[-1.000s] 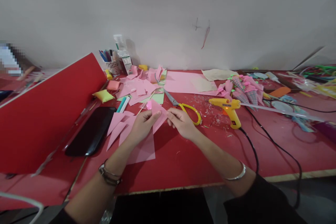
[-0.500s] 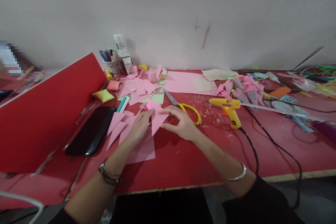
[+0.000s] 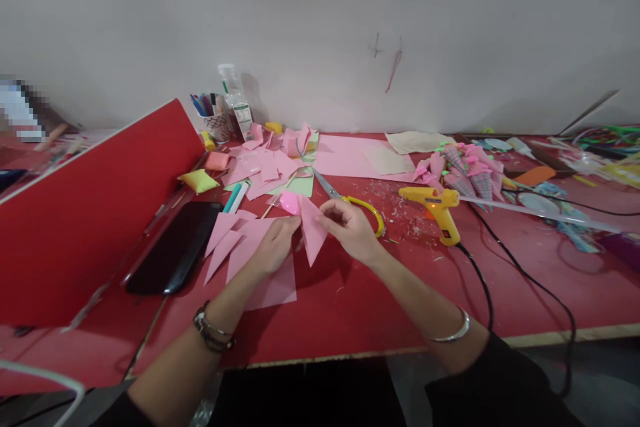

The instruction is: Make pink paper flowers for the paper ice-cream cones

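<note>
Together, both hands' grips pinch the pink paper triangle (image 3: 313, 233), tip pointing down.

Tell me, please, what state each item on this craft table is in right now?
pink paper piece: held by left hand and right hand, rolled into a cone.
scissors: lying flat, blades shut.
glue gun: resting on the table, corded.
phone: flat, screen dark.

Two hands work at mid-bench, the left hand (image 3: 274, 245) and the right hand (image 3: 353, 230), sharing one pink paper piece (image 3: 311, 232). Right of them lie one pair of scissors (image 3: 350, 201) and one glue gun (image 3: 434, 207). Near left lies one black phone (image 3: 173, 248); far left stands one pen cup (image 3: 214, 121) beside one bottle (image 3: 235, 104).
</note>
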Available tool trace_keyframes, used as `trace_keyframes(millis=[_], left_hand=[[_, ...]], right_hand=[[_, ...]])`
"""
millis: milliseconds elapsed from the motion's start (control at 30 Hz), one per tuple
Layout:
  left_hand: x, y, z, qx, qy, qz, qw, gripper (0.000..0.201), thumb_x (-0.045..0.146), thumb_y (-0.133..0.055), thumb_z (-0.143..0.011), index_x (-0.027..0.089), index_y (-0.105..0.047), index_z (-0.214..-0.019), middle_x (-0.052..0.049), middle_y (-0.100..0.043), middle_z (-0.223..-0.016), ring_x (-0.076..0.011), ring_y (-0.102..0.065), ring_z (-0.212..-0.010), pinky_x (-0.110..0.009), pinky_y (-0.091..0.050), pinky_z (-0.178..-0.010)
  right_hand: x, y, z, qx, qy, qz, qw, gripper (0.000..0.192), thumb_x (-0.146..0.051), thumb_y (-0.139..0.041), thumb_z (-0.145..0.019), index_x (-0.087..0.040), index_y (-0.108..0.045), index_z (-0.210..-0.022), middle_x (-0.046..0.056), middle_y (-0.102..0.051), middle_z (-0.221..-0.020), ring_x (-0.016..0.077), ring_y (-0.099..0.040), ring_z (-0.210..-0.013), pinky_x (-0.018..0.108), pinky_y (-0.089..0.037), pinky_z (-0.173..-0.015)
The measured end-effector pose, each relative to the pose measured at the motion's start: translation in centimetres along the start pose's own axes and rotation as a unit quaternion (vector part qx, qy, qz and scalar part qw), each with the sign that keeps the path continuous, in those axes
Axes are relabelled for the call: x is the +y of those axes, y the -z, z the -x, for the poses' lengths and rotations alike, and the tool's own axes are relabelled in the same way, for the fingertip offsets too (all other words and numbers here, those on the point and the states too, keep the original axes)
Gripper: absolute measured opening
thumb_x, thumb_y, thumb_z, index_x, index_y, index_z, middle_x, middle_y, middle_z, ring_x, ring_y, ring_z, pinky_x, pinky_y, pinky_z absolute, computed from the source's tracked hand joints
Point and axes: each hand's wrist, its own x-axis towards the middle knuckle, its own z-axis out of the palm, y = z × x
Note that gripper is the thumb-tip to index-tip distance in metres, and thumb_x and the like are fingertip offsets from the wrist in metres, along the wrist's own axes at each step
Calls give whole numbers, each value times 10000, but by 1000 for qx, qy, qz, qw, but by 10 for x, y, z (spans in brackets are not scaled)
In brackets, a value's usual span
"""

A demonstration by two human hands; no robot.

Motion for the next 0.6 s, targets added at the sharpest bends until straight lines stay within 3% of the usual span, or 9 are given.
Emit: trace_keyframes(millis=[200,333,467,600], left_hand=[[3,-1,0,-4,-18,-27,999,309,381,-531,-648,179,-401,-454,38,-394,-464,-110,-383,-492,-222,-328,-472],[-1,-1,0,-15,-29,-57,998,290,388,-511,-695,166,-448,-520,27,-450,-522,-126,-442,-557,-229,-366,-511],[-4,1,-1,-18,-25,-85,996,285,393,-479,-718,159,-454,-558,26,-453,-549,-121,-434,-565,-229,-361,-507],[-3,1,-2,-33,-41,-52,997,265,391,-475,-715,153,-467,-600,33,-441,-565,-110,-418,-572,-230,-359,-536]], right_hand=[[-2,-3,1,-6,-8,-17,1000,137,-237,-564,-695,-184,-465,-773,-43,-490,-619,74,-467,-557,202,-369,-524],[-3,-3,0,7,-31,-53,998,166,-269,-569,-676,-186,-466,-776,-50,-480,-596,67,-443,-526,195,-341,-488],[-1,-1,-1,-22,-76,-76,994,174,-345,-506,-717,-180,-456,-692,-63,-450,-521,57,-415,-443,195,-327,-449],[-2,1,1,-67,-56,7,996,316,-355,-410,-795,-172,-415,-537,-54,-425,-446,51,-395,-419,200,-308,-458]])
